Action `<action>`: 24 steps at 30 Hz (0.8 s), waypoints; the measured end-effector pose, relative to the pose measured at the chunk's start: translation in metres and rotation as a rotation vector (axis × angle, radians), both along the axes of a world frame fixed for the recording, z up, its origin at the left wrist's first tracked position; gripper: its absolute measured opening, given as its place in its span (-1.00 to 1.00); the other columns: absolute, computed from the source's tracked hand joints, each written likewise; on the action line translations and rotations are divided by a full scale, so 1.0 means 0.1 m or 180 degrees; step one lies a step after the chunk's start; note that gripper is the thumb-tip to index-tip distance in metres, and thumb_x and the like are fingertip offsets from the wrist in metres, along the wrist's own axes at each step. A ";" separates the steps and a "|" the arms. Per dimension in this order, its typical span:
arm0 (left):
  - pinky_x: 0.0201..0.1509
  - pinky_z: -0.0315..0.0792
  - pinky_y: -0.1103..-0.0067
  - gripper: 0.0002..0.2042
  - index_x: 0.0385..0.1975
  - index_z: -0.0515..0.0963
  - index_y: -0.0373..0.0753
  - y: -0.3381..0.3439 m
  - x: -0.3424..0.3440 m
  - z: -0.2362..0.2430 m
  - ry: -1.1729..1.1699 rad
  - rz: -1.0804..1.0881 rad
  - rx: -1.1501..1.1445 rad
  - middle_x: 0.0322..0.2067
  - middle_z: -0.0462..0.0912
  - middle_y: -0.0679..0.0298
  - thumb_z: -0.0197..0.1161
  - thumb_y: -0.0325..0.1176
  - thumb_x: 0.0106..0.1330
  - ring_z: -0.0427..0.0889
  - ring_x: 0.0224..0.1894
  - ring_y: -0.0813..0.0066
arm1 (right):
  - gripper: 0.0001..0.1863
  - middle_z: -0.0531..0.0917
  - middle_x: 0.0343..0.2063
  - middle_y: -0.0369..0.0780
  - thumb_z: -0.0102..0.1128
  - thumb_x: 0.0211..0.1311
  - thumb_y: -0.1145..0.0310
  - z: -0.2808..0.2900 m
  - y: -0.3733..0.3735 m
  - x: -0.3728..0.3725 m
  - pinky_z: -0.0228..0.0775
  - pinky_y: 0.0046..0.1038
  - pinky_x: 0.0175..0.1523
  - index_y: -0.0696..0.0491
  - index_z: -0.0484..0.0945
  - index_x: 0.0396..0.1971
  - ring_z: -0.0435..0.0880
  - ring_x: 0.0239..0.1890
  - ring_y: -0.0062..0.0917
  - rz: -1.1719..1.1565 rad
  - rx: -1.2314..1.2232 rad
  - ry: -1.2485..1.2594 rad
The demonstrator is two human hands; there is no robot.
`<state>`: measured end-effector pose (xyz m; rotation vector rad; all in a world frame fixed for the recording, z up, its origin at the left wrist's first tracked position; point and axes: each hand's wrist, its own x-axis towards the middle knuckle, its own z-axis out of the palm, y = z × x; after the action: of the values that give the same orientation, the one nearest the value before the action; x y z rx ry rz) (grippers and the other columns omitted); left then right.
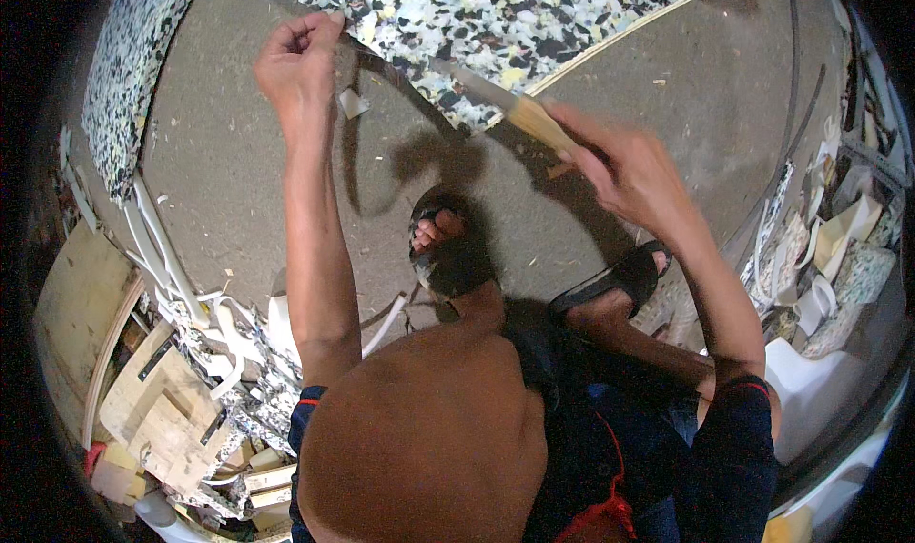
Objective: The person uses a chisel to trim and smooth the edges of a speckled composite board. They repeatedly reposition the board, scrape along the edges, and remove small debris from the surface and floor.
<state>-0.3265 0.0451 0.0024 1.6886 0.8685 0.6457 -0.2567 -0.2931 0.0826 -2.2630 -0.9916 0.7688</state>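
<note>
Your right hand (629,166) is closed on the knife (536,121), its blade over the speckled foam sheet (477,19) in front of you. Your left hand (301,61), apart, bends its fingers near the sheet's edge; whether it grips, I cannot tell.

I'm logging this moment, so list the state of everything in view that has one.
Knife: blade bare, blurred.
Left grip: shut, fingers curled; anything pinched is unclear.
Right grip: shut on the knife.
Speckled foam slab: one corner pointing toward the lower edge of the view.
Sandals: both worn.
Scraps: heaped loosely at left and right.
</note>
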 end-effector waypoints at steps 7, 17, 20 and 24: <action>-0.40 0.37 0.67 -0.79 -0.39 0.73 -0.28 -0.41 -0.29 0.15 0.0831 -0.0325 0.0232 -0.56 0.60 0.48 0.52 -0.25 0.22 0.46 -0.48 0.74 | -0.50 0.70 -0.25 0.07 0.30 0.29 0.38 0.02 -0.14 -0.02 0.52 -0.12 -0.15 0.00 0.56 0.25 0.69 -0.24 0.02 0.0092 0.0269 -0.0058; -0.41 0.43 0.60 -0.72 -0.38 0.73 -0.32 -0.67 -0.37 0.26 0.1429 -0.0742 0.0052 -0.57 0.65 0.37 0.51 -0.19 0.21 0.50 -0.50 0.68 | -0.47 0.66 -0.38 0.04 0.31 0.28 0.41 -0.16 0.01 -0.02 0.48 -0.11 -0.23 0.00 0.53 0.27 0.65 -0.34 0.00 0.0202 0.0335 -0.0267; -0.43 0.42 0.59 -0.74 -0.40 0.74 -0.32 -0.68 -0.37 0.24 0.1144 -0.0836 0.0055 -0.59 0.64 0.37 0.50 -0.21 0.22 0.49 -0.51 0.68 | -0.47 0.66 -0.39 0.03 0.31 0.28 0.40 -0.05 -0.08 -0.05 0.47 -0.11 -0.25 0.00 0.53 0.27 0.64 -0.37 -0.01 0.0254 0.0360 -0.0286; -0.42 0.42 0.60 -0.75 -0.42 0.73 -0.33 -0.67 -0.36 0.20 0.1137 -0.0794 0.0049 -0.60 0.64 0.37 0.50 -0.22 0.23 0.49 -0.51 0.69 | -0.50 0.74 -0.14 0.01 0.31 0.29 0.45 0.20 -0.29 -0.13 0.56 -0.25 -0.09 0.06 0.56 0.25 0.75 -0.23 -0.13 -0.0033 -0.0475 0.0190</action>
<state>-0.3622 -0.0217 0.0220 1.9208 0.8793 0.1833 -0.2697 -0.3220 0.1022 -2.3543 -0.9213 0.9283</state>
